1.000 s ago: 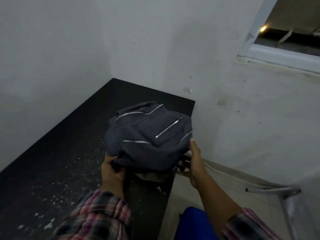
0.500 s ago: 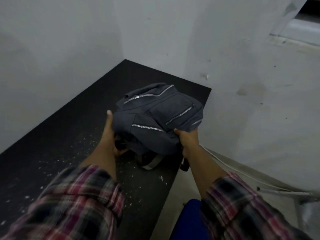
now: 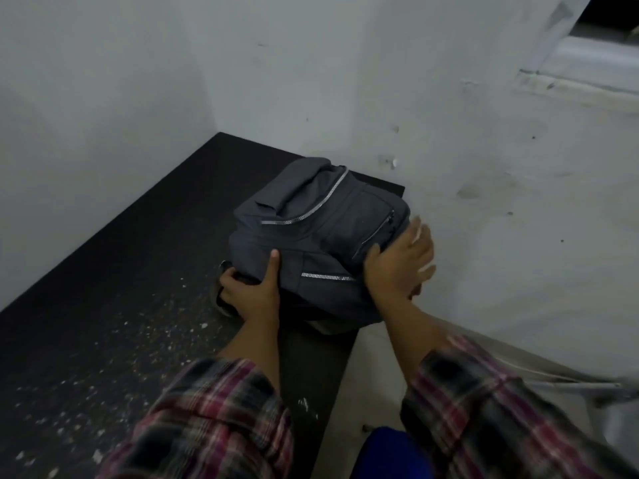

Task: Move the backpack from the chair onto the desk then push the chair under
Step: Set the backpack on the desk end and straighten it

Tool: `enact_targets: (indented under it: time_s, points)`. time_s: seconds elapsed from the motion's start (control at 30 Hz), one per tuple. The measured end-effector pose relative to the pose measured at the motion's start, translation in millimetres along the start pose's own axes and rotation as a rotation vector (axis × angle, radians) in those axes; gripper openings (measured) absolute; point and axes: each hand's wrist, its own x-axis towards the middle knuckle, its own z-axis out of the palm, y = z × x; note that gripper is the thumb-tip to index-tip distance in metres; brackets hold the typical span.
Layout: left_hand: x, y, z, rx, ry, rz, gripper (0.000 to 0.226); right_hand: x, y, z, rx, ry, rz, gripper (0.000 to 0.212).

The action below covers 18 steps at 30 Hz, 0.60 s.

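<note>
The dark grey backpack (image 3: 321,229) with silver zippers lies on the black desk (image 3: 138,271), near its far right corner by the wall. My left hand (image 3: 254,288) grips the bag's lower left edge, thumb on top and fingers tucked under. My right hand (image 3: 397,267) lies flat against the bag's right side with its fingers spread and blurred, not curled around anything. A blue piece of the chair (image 3: 390,454) shows at the bottom edge, right of the desk's front corner.
White walls close the desk in at the back and left. White specks litter the desk's near half. A window frame (image 3: 581,63) sits at the upper right. A white cable and a metal bar (image 3: 587,385) run along the floor at right.
The backpack has gone from lifted above the desk edge to resting farther back on the desk. My right hand has loosened from a grip to a flat, spread touch.
</note>
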Motion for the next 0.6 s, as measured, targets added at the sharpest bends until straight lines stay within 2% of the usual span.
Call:
enact_targets:
  time_s: [0.03, 0.07, 0.13, 0.23, 0.3, 0.37, 0.6]
  points:
    - [-3, 2, -3, 0.163, 0.070, 0.063, 0.092, -14, -1, 2, 0.023, 0.067, -0.210, 0.081]
    - [-5, 6, -7, 0.327, 0.153, 0.169, 0.097, -28, -3, 3, 0.016, 0.054, -0.384, 0.078]
    - [-3, 15, -15, 0.583, 0.197, 0.472, 0.097, -49, 1, 11, -0.070, -0.112, -0.615, 0.081]
    - [15, 14, -24, 0.824, -0.067, 0.918, 0.078, -60, 24, 27, -0.225, -0.253, -0.689, 0.078]
    - [22, 4, -27, 0.941, -0.295, 1.124, 0.083, -55, 41, 36, -0.259, -0.283, -0.687, 0.074]
    - [23, -9, -23, 1.023, -0.404, 1.215, 0.092, -46, 55, 44, -0.320, -0.302, -0.707, 0.073]
    - [39, -24, 22, 1.130, -0.295, 1.266, 0.086, 15, 55, 73, -0.403, -0.364, -0.746, 0.077]
